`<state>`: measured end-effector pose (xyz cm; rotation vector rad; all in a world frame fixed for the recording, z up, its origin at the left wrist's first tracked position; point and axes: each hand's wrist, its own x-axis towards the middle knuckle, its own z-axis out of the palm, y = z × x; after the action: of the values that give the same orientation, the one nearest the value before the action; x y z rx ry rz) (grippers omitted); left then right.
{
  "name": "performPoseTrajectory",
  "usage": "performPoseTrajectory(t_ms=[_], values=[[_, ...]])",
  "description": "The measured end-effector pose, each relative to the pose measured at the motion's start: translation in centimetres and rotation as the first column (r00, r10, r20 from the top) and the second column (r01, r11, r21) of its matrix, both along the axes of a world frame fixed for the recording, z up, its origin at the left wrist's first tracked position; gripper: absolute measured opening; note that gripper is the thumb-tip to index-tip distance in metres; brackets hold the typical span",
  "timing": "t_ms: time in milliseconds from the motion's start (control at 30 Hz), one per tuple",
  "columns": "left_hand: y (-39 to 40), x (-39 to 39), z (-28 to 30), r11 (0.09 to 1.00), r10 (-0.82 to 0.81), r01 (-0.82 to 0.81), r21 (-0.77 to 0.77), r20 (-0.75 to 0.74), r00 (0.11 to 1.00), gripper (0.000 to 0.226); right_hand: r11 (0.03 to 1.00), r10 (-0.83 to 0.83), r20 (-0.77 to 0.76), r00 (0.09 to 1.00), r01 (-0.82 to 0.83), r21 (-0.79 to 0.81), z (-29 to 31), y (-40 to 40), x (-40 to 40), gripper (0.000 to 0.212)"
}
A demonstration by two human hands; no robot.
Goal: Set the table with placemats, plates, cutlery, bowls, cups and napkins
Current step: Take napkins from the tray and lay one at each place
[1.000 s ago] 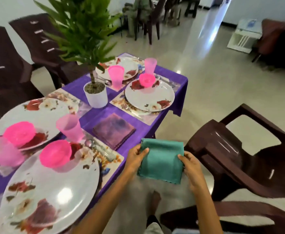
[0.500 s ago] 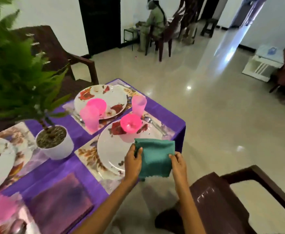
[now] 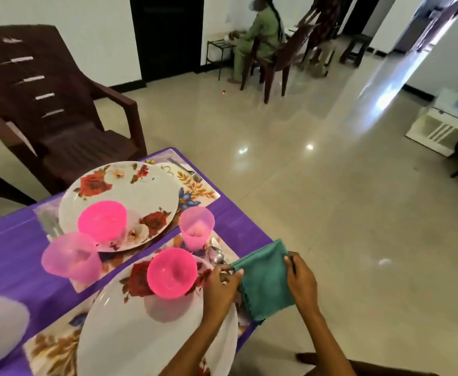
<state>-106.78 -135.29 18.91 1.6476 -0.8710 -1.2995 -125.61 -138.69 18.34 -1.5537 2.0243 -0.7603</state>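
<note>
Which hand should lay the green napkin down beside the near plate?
Probably left: the left hand pinches the folded green cloth napkin over the table; the right hand grips its outer edge.

Bowl [image 3: 172, 272] on near plate [image 3: 146, 329], cup [image 3: 196, 232] behind it, napkin [image 3: 263, 280] right of plate at table edge [image 3: 249, 234]

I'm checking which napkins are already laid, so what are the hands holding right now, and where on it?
The folded teal napkin: the left hand pinches its left edge, the right hand grips its right edge.
</note>
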Motion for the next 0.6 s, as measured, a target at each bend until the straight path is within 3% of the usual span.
performPoseTrajectory(t_ms=[200,367,500,600], values=[[-8.2,-0.4,-0.6,0.998,-0.047,0.039,0.051,0.168,0.985,0.018,0.980,0.171,-0.028,0.985,-0.167,0.106,-2.2,-8.2,-1.6,0.022],[-10.9,0.2,-1.7,0.987,-0.161,0.138,0.084,0.432,0.887,0.008,0.955,0.261,0.036,0.965,-0.264,0.133,-4.0,-11.1,-1.7,0.018],[-10.4,-1.4,-2.3,0.936,-0.320,0.341,0.087,0.615,0.720,0.034,0.947,0.318,0.189,0.929,-0.322,-0.013,-3.7,-10.3,-2.3,0.015],[-11.1,-2.3,-2.5,0.890,-0.414,0.406,0.207,0.741,0.529,0.039,0.938,0.342,0.237,0.909,-0.345,-0.032,-3.4,-10.4,-2.3,0.015]])
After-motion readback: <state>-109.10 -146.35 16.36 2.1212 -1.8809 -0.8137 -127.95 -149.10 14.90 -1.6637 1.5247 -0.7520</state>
